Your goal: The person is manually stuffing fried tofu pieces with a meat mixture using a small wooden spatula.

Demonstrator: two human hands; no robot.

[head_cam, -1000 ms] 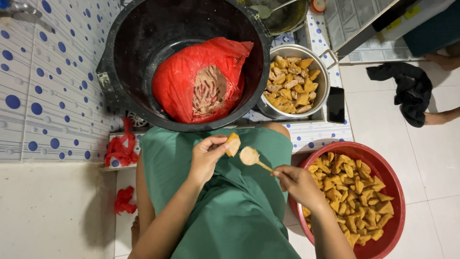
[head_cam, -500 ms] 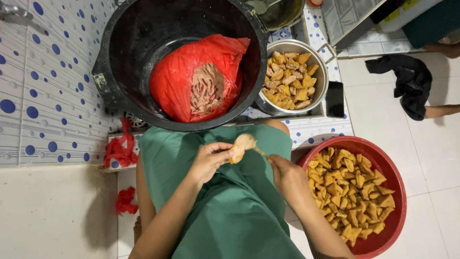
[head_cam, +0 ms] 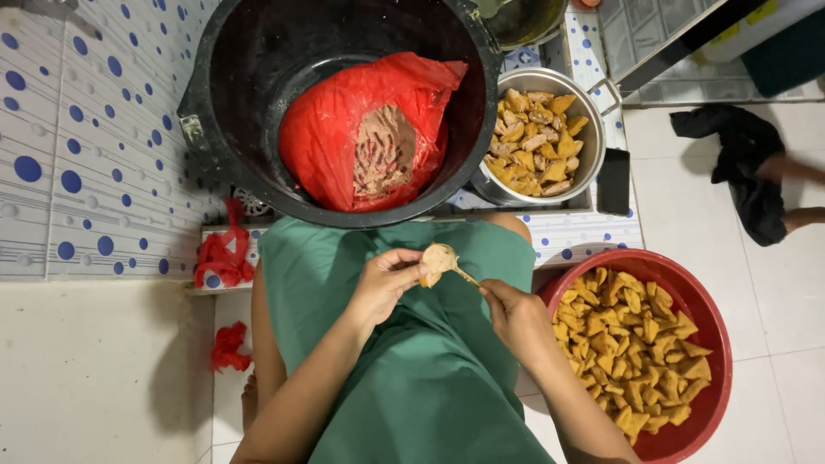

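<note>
The picture was bright and the light was soft and even, with no hard glare. A gray shadow lay on the white floor [head_cam: 103, 378] at about 8 o'clock, beside the person's leg. The inside of the big black tub [head_cam: 258, 77] at 12 o'clock stayed dark. The metal pot [head_cam: 584, 112] at 1 o'clock had a small shine on its rim. Most things looked sharp. The tile lines bent a little near the edges, mostly at 9 o'clock.
</note>
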